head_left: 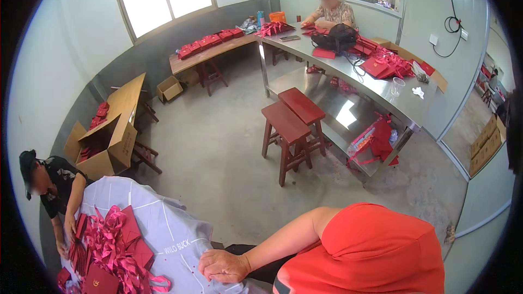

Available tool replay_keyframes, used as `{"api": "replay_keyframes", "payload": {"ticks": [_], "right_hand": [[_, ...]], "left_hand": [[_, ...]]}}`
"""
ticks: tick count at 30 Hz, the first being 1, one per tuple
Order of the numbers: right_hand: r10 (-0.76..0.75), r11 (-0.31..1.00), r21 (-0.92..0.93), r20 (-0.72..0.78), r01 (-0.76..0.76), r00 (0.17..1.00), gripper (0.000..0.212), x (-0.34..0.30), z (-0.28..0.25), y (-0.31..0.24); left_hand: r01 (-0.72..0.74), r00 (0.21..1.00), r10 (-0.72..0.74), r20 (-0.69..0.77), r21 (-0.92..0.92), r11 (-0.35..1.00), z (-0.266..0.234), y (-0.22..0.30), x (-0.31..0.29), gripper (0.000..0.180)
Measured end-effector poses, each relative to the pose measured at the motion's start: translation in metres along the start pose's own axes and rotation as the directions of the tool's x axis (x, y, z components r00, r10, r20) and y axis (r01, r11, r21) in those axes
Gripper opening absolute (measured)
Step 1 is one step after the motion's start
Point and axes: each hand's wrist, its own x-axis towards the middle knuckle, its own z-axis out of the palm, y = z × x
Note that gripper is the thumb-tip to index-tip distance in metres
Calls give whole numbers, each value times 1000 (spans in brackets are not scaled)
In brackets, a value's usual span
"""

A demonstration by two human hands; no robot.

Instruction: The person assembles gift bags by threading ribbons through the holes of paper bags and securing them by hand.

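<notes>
Concrete floor (pixel 218 147) fills the middle of the room, with two red stools (pixel 286 124) just past the centre and a metal table (pixel 354 76) toward two o'clock, where a seated person (pixel 344 15) has hands among more red bags. At eight o'clock we see a grey cloth (pixel 180 226) spread over a work surface, and our right hand (pixel 224 265) rests on its near edge, palm down, fingers loosely bent; we cannot tell whether they pinch the fabric. Our left hand is out of view. From our right hand, the pile of red bags (pixel 101 280) lies at nine o'clock on the cloth, apart from our fingers, its long axis slanting roughly from eleven to five, with pink ribbons (pixel 111 234) heaped over it. Nearer to it is the co-worker's hand (pixel 71 226), touching the upright row of bags (pixel 80 253) along the pile's far side; its grip is unclear.
</notes>
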Motion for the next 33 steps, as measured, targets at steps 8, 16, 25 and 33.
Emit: {"api": "replay_keyframes", "payload": {"ticks": [8, 16, 25, 33], "right_hand": [[-4, 1000, 9, -14, 4, 1000, 9, 1, 1, -2], [27, 998, -51, -21, -28, 999, 9, -8, -10, 4], [-6, 1000, 1, -2, 6, 1000, 10, -2, -2, 4], [-4, 1000, 22, 28, 3, 1000, 10, -3, 2, 3]], "left_hand": [[19, 1000, -19, 1, 19, 1000, -2, 3, 0, 21], [766, -236, -971, -37, 608, -209, 22, 59, 96, 21], [76, 997, -76, 2, 20, 997, 0, 7, -5, 22], [726, -313, -941, -129, 606, -325, 16, 64, 119, 22]]}}
